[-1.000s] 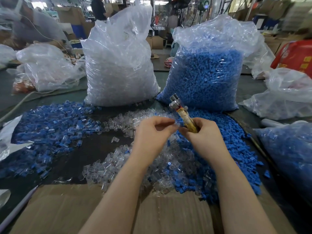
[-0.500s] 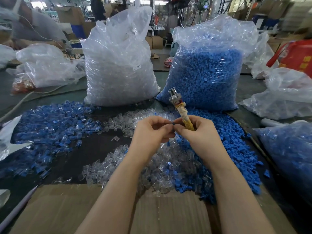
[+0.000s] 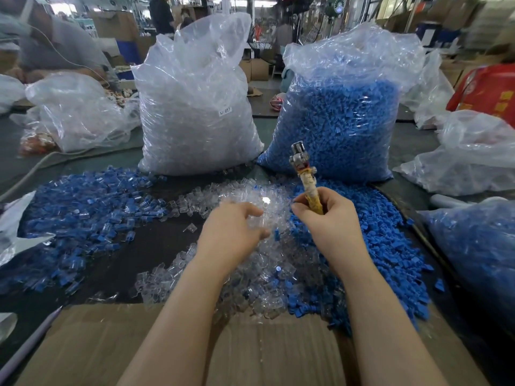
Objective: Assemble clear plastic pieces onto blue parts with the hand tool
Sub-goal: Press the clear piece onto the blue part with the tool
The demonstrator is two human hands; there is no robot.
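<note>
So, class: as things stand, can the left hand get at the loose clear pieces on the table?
Probably yes. The left hand hovers with loosely curled fingers right above the clear pieces, and nothing lies between them; the right hand holds the tool off to the side.

Left hand (image 3: 231,232): has parted from the right hand (image 3: 331,221), where its fingertips earlier met the other's beside the hand tool (image 3: 306,179); now lowered to the left over the heap of clear plastic pieces (image 3: 250,263), fingers loosely spread, motion-blurred; contents, if any, not discernible.
Right hand: no longer touched by the left; gripping the tool's wrapped handle alone.
Hand tool: shifted from leaning far-left to standing nearer upright, metal head toward the blue bag (image 3: 342,121).
</note>
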